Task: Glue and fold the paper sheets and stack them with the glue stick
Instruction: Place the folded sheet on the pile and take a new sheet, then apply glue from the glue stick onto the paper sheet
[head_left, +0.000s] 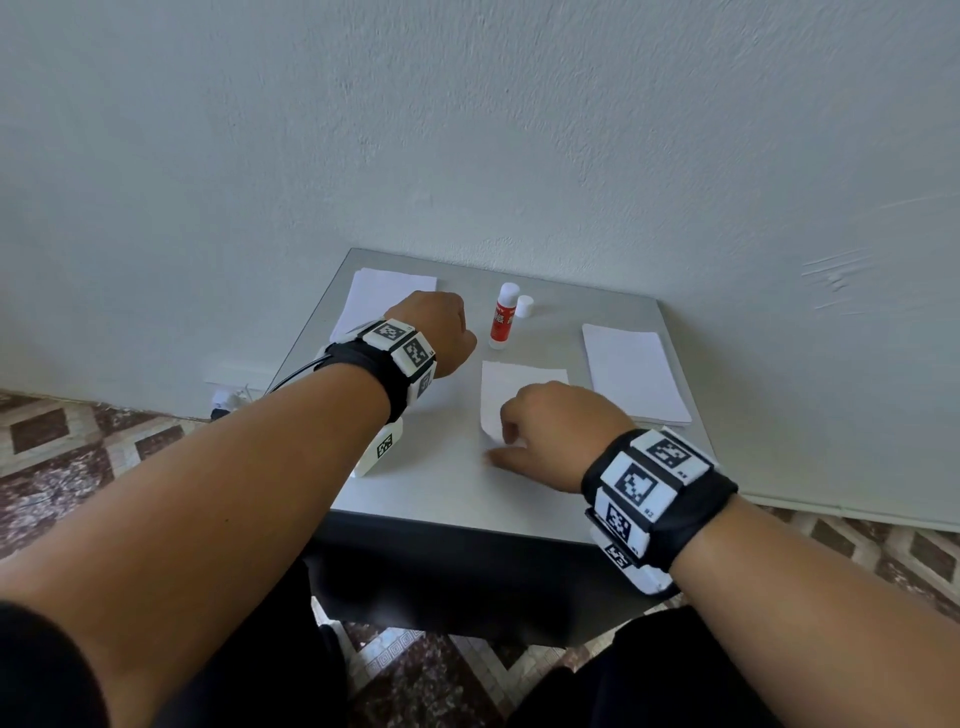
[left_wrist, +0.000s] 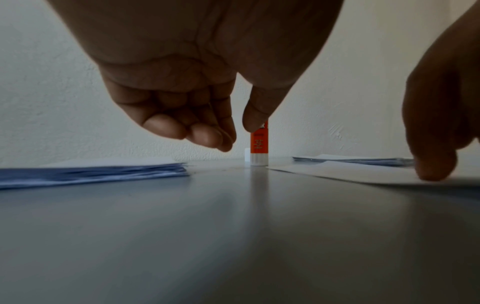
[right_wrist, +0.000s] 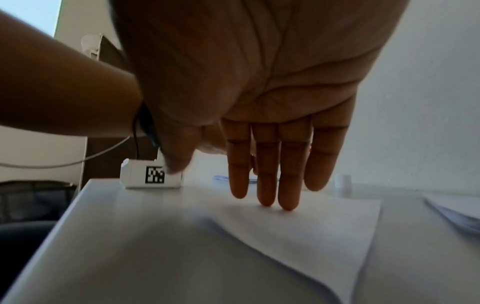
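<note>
The right hand (head_left: 550, 436) lay open, its straight fingertips (right_wrist: 287, 203) pinning a single paper sheet (head_left: 524, 384) at the table's (head_left: 441, 493) centre to steady it. The left hand (head_left: 441, 332), loosely curled and empty, hovered toward the uncapped glue stick (head_left: 504, 317) standing at 12 o'clock, between paper stacks at 10 (head_left: 384, 296) and 2 o'clock (head_left: 634, 374), probably reaching for it

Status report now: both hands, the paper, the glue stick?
Left hand empty, fingers loosely curled, near glue stick. Right hand open, fingertips pressing single sheet flat. Glue stick upright, uncapped, cap beside. Nothing in the way.
</note>
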